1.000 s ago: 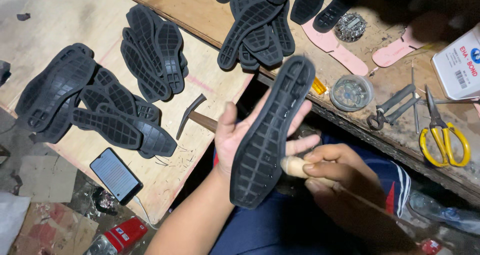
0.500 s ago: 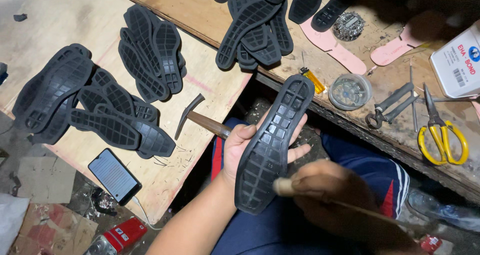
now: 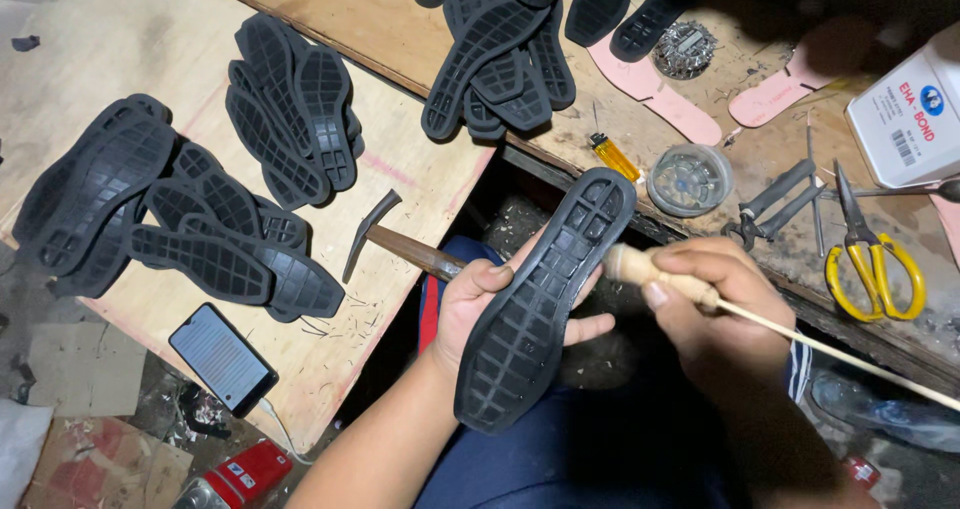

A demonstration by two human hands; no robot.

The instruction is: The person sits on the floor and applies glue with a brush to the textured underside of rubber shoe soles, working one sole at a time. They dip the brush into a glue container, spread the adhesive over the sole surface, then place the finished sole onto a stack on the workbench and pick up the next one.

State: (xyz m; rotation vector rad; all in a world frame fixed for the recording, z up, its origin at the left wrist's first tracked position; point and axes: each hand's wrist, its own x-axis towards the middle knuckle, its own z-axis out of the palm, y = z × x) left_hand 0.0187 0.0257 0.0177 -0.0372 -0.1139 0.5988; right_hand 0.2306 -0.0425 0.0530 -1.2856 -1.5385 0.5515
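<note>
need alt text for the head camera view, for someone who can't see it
Seen from above, a person's left hand holds a black rubber shoe sole tread-up while the right hand grips a wooden-handled tool beside it. Piles of black soles, a hammer, a phone and yellow scissors lie on the wooden boards around.

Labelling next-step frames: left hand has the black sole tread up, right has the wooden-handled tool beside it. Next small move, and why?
Probably bring the wooden-handled tool in the right hand down onto the sole's edge. The left hand grips the black sole from beneath, tread up and tilted. The tool's handle end sits level with the sole's upper right edge, its thin shaft trailing right; whether it touches the sole cannot be told.
</note>
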